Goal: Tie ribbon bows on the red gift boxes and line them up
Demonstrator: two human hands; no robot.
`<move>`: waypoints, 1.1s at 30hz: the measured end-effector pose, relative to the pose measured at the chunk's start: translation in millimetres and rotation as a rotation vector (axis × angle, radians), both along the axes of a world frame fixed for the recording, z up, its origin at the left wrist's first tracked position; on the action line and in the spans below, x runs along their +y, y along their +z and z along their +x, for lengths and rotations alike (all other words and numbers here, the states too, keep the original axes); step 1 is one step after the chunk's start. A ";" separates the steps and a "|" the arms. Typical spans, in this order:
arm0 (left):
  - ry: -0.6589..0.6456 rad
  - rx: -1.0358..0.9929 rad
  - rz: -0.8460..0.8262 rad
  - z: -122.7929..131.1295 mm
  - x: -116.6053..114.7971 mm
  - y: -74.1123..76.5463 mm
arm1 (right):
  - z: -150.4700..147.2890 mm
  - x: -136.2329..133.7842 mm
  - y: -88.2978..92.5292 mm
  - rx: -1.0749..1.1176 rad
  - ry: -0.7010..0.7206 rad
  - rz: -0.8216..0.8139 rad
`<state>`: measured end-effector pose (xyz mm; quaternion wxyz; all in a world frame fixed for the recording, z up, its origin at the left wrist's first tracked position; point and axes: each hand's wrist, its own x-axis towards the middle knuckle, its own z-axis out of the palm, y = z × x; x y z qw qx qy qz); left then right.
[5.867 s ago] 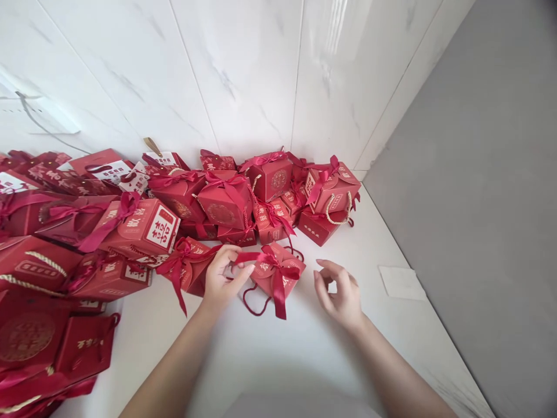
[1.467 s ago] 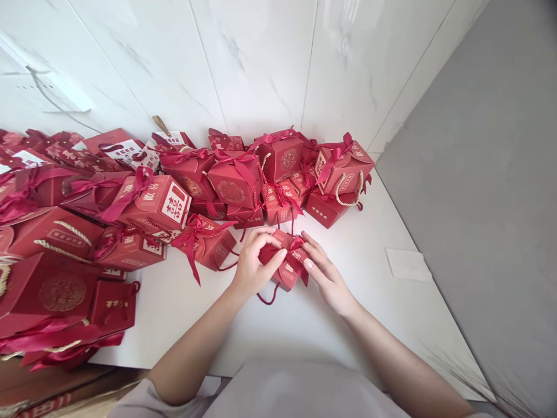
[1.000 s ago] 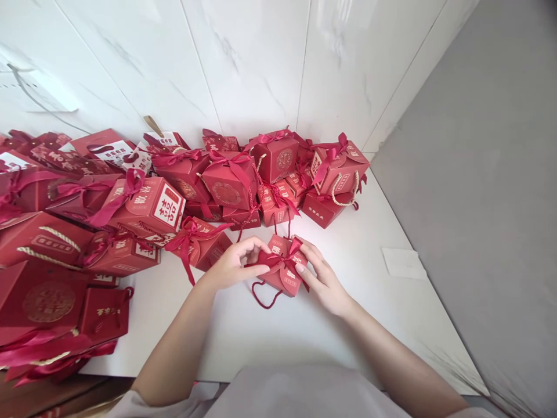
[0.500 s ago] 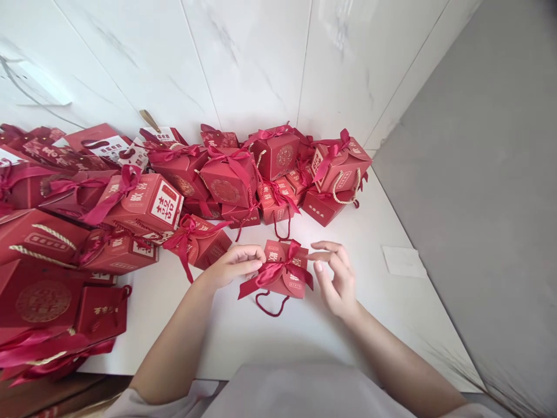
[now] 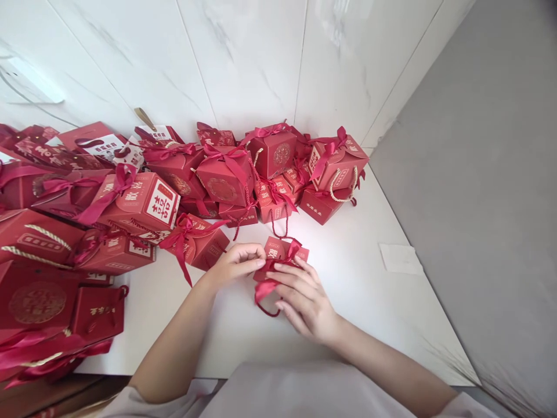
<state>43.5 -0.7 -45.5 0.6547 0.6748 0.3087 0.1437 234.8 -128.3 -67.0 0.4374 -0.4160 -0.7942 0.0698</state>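
A small red gift box (image 5: 273,246) with gold lettering lies on the white table in front of me. Across its top runs a dark pink satin ribbon (image 5: 293,249) tied in a bow. My left hand (image 5: 237,264) is closed, thumb and fingers pinching the ribbon at the box's left side. Over the box and bow lies my right hand (image 5: 307,302), fingers stretched out and covering much of the lid. One ribbon tail (image 5: 264,289) hangs by its fingertips; I cannot tell whether they grip it. Below, a dark red cord handle (image 5: 268,312) rests on the table.
Many similar beribboned gift boxes (image 5: 224,183) are piled along the tiled wall (image 5: 248,58) and down the left side. The nearest box (image 5: 202,244) sits just beyond my left hand. A white paper slip (image 5: 400,259) lies near the right edge of the white table (image 5: 369,278).
My right hand has moved left from beside the box to over the bow and ribbon tails. My left hand keeps its pinch at the left side. The view has shifted slightly.
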 end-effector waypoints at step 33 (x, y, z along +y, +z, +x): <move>0.385 0.080 0.517 16.7 -17.5 5.1 | 15.3 7.2 -3.4 0.009 0.176 0.090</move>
